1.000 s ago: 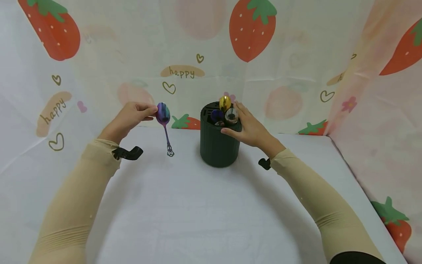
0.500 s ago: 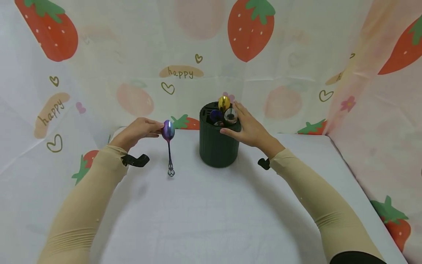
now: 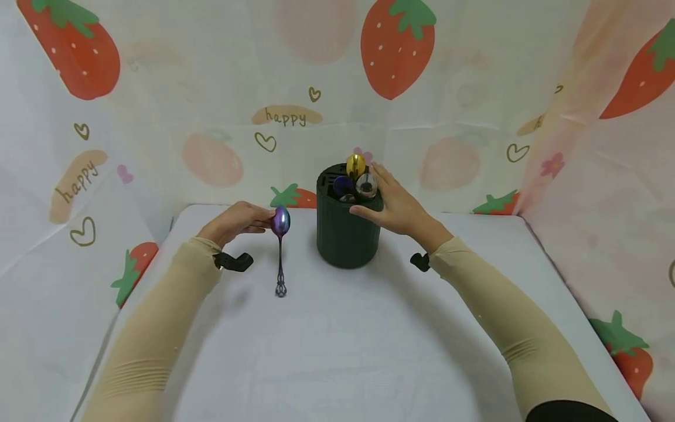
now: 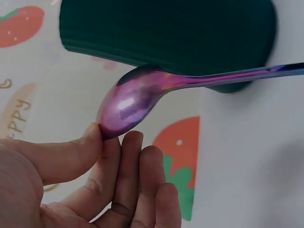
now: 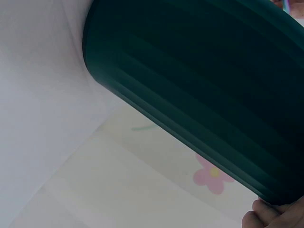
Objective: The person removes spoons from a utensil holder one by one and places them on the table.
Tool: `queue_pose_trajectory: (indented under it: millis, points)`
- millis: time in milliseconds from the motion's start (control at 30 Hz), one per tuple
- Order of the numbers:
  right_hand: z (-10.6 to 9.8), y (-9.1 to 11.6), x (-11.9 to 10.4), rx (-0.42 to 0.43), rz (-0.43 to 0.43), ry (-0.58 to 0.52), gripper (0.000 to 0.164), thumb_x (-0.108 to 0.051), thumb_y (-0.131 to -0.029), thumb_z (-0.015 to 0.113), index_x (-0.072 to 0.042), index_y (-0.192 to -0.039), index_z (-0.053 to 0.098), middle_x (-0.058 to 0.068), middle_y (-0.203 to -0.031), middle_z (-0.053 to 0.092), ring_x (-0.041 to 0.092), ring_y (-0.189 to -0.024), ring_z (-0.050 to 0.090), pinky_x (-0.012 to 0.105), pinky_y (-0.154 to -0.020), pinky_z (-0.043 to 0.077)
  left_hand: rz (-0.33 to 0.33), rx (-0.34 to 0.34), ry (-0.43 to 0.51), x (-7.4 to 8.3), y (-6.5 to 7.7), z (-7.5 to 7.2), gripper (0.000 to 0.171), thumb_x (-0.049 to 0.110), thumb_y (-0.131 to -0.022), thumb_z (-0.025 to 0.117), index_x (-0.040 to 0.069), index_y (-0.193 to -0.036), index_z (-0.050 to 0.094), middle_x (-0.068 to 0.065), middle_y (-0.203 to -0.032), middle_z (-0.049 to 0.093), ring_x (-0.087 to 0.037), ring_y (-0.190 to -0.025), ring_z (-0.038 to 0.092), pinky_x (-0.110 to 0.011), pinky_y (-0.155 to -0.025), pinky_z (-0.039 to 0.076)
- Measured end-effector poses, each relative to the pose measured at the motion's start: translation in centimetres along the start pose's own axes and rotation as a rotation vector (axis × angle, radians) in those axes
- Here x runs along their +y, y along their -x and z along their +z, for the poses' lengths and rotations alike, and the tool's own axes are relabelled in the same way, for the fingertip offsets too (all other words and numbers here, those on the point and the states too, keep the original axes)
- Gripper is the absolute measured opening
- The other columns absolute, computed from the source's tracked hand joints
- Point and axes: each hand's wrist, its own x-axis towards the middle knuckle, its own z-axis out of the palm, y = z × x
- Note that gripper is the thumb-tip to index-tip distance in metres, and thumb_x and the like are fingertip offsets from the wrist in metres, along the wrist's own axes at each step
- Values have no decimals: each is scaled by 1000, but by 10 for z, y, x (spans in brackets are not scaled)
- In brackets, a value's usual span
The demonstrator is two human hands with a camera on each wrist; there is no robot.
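Note:
My left hand (image 3: 237, 224) pinches a purple-blue iridescent spoon (image 3: 281, 223) by the tip of its bowl. The spoon hangs upright with its openwork handle end pointing down, left of the dark green cutlery holder (image 3: 347, 237) and apart from it. In the left wrist view, thumb and forefinger meet at the shiny bowl (image 4: 126, 107). My right hand (image 3: 398, 205) grips the holder's upper right side, thumb across the front, other fingers toward the back. From the holder's top stick out a gold spoon (image 3: 355, 166), a silver spoon (image 3: 366, 185) and a dark blue spoon (image 3: 343, 186).
The holder stands toward the back of a white-covered table (image 3: 327, 351). A strawberry-print cloth (image 3: 295, 53) hangs closely behind it and along both sides. The table's right edge (image 3: 575, 293) runs beside the right arm.
My left hand has lowered the spoon and brought it rightward, closer to the holder. The right hand stays on the holder, which has not moved on the table.

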Motion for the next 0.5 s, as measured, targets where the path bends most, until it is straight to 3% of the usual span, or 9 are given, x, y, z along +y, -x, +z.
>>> queue_pose_trajectory:
  millis: [100, 233, 500]
  points:
    - [0, 0, 0, -7, 4, 5, 124, -94, -88, 48, -18, -174, 2, 0, -181, 0, 26, -167, 3, 64, -128, 21, 3, 1, -30, -7, -6, 3, 51, 25, -112, 60, -14, -144, 58, -19, -129, 74, -24, -120, 70, -50, -118, 45]
    - [0, -1, -1, -11, 6, 6, 123, -94, -88, 47, -20, -174, 0, 0, -181, 0, 25, -167, 3, 64, -128, 21, 15, 2, -62, -16, -14, 7, 50, 24, -113, 57, -14, -147, 55, -30, -145, 61, -42, -140, 57, -52, -121, 41]
    - [1, 0, -1, -3, 15, 3, 122, -95, -88, 47, -22, -174, 0, -1, -181, 0, 25, -167, 3, 63, -127, 22, 9, 27, -105, -35, -32, 17, 51, 26, -114, 55, -10, -150, 54, -31, -154, 53, -45, -147, 48, -56, -125, 33]
